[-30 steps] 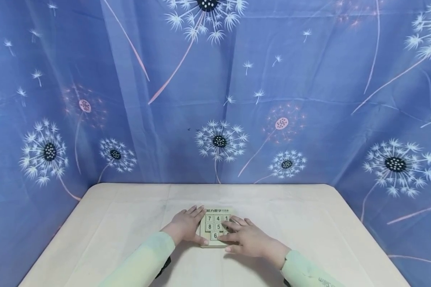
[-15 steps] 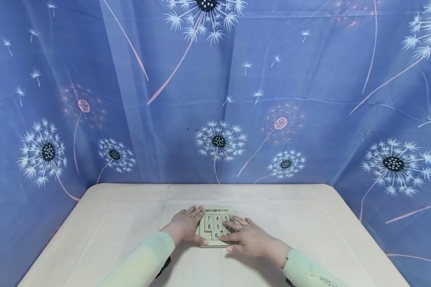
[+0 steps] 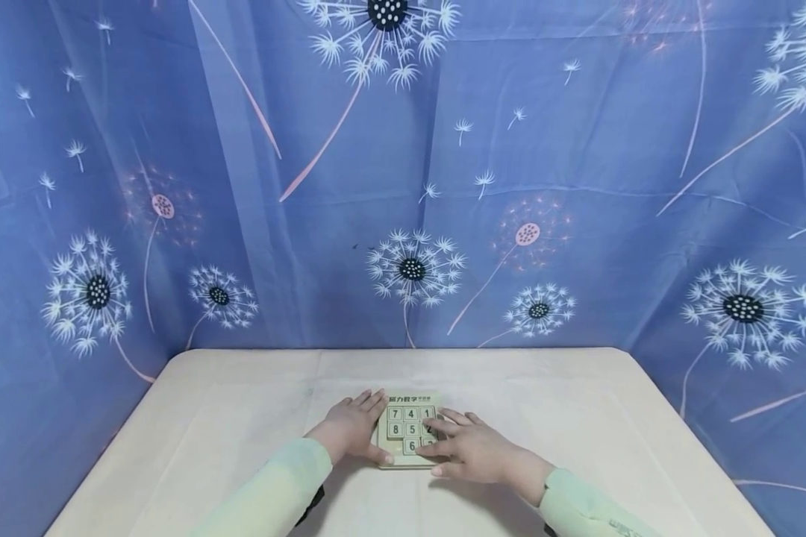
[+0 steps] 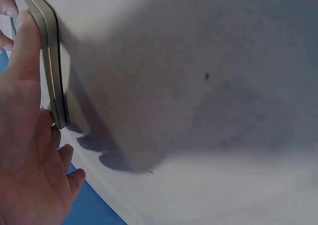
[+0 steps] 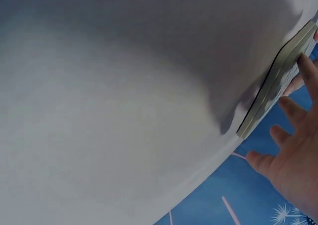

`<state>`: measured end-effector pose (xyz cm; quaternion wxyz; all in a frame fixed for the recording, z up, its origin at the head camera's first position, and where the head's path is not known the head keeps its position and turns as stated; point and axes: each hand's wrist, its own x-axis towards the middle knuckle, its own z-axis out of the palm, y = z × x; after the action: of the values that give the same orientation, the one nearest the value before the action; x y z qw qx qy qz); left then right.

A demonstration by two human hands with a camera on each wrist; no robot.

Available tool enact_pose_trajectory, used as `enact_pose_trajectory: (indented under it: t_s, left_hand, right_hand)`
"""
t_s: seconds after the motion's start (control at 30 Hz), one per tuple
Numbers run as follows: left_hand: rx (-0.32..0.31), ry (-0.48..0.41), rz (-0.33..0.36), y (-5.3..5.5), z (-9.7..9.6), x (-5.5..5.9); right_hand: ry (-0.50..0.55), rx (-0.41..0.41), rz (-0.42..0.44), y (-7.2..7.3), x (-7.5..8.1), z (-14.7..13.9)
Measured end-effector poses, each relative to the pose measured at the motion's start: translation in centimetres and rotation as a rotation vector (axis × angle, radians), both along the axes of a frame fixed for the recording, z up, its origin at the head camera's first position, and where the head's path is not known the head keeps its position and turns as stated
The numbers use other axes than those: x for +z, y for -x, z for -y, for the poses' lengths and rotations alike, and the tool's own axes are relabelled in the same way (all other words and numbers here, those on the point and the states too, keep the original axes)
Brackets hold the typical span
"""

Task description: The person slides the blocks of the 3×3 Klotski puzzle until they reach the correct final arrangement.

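A pale square sliding number puzzle (image 3: 398, 464) lies flat on the table, its far edge printed with characters. Its raised tiles read 7, 4, 1 at the back and 8, 5 in the middle row; the 2 and 3 are partly covered. The 6 tile (image 3: 411, 446) sits in the near row, with a bare gap to its left. My left hand (image 3: 357, 426) holds the puzzle's left side, thumb on the near corner, fingers along the edge. Over the right side, my right hand (image 3: 473, 447) is spread, fingertips touching tiles around the 6, 2 and 3.
The puzzle rests on a pale table (image 3: 255, 388) with rounded far corners. A blue dandelion-print cloth (image 3: 322, 283) hangs behind and along both sides. Light green sleeves (image 3: 275, 485) cover both forearms.
The 6 tile has slid slightly right within the near row, widening the gap on its left. My left hand keeps its place on the puzzle; the head view has shifted a little.
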<state>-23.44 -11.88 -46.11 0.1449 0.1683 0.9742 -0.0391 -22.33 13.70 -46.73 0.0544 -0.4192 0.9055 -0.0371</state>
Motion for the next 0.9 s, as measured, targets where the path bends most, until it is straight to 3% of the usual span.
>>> enact_pose_trajectory:
  t_s: [0.9]
  left_hand:
    - [0.008, 0.007, 0.002, -0.1, -0.06, -0.05]
  right_hand:
    - [0.056, 0.001, -0.022, -0.41, -0.32, -0.29]
